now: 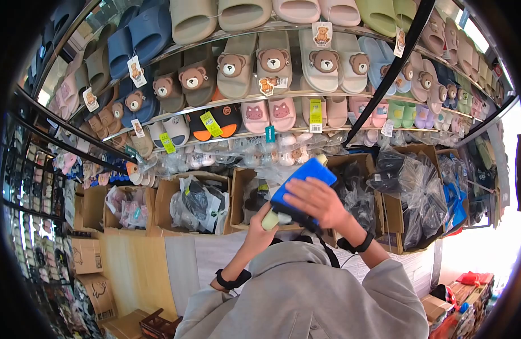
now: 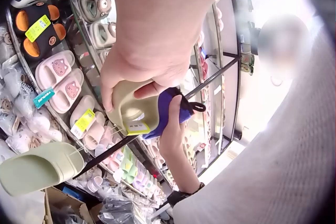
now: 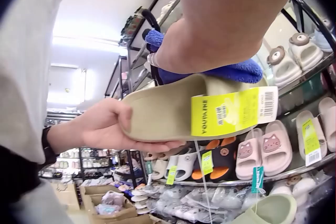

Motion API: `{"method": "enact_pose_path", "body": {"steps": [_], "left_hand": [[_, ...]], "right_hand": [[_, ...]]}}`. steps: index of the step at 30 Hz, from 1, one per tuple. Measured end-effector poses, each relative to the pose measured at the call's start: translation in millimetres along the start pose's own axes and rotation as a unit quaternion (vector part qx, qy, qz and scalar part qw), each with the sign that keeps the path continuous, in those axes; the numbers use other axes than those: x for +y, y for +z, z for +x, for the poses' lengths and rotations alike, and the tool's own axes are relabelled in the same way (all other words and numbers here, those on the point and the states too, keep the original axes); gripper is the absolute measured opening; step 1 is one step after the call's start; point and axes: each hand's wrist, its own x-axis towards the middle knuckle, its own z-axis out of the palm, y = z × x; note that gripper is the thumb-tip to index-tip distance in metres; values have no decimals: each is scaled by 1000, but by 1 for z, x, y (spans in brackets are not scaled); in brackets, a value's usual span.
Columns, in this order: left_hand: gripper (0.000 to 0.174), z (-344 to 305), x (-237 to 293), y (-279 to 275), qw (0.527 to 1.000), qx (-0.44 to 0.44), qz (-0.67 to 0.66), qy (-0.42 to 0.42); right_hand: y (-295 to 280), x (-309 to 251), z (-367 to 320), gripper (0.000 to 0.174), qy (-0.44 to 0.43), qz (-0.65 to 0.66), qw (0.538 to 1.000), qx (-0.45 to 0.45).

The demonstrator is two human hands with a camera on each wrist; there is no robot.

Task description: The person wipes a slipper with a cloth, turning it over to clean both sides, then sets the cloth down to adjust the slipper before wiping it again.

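My left hand (image 1: 257,230) grips a pale olive-green slide slipper (image 3: 163,111) by its heel end, thumb over the footbed and fingers beneath. A yellow label hangs on the strap. My right hand (image 1: 320,202) holds a fuzzy blue cloth (image 1: 312,172) with a black loop, its fingers laid over the cloth against the slipper. In the right wrist view the cloth (image 3: 239,71) lies along the slipper's far side, partly hidden by my right forearm. A second matching slipper (image 2: 39,167) dangles by a thin tie below the held one.
Glass shelves of slippers rise ahead, with bear-face slides (image 1: 235,65) and pink cat slides (image 1: 269,114). Under them stand cardboard boxes (image 1: 161,192) of bagged footwear, and clear-wrapped slippers (image 1: 215,155) lie along the lowest ledge. A black shelf post (image 1: 393,70) slants at the right.
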Motion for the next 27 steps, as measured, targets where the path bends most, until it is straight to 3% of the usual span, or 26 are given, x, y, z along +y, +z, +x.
{"method": "enact_pose_path", "body": {"steps": [3,6,10,13,17,19,21,24,27], "left_hand": [[77,9,19,-7,998,-16,-19,64],[79,12,10,-14,997,-27,-49,56],[78,18,13,-21,995,-16,-61,71],[70,17,5,-26,998,32,-49,40],[56,17,1,-33,997,8,-77,15],[50,14,7,-34,998,14,-35,54],[62,12,2,-35,997,3,-60,48],[76,14,18,-36,996,4,-44,78],[74,10,21,-39,997,2,-57,59]], "right_hand": [[-2,25,6,66,83,18,994,66],[12,43,9,72,175,10,975,139],[19,18,25,75,141,-44,983,113],[27,-12,32,70,96,-19,993,60],[24,-37,36,70,3,-30,1000,-6],[22,-25,37,70,-17,-22,1000,-1],[20,1,31,70,-35,-42,999,2],[13,21,31,70,46,-28,997,49],[15,33,36,75,135,-1,981,139]]}}
